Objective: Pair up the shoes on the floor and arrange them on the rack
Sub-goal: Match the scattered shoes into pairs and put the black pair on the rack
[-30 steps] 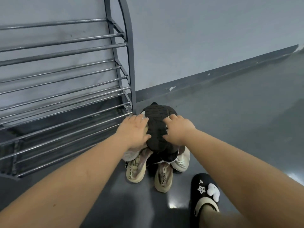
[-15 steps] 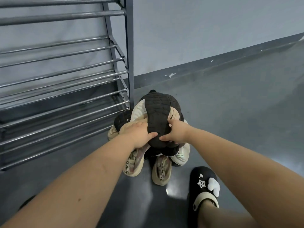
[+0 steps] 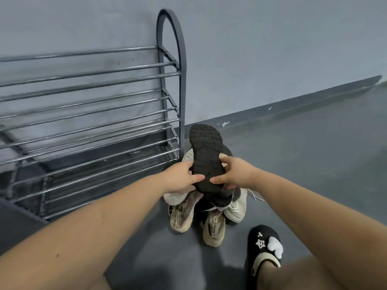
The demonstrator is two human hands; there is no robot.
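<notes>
Shoes: one dark shoe [image 3: 206,158], sole up, in both grips, left hand [image 3: 180,176] and right hand [image 3: 234,174]; two tan sneakers [image 3: 213,229] below.

1. Both bare forearms stretched forward and down, converging toward the middle.
2. Left hand [image 3: 181,178] palm-down, thumb laid across the sole of the dark shoe [image 3: 206,159], fingers curled round its left edge.
3. Right hand [image 3: 234,174] opposite, thumb tip near the left thumb, fingers wrapped round the right edge.
4. Right foot in a black slipper [image 3: 264,248], lower right.
</notes>
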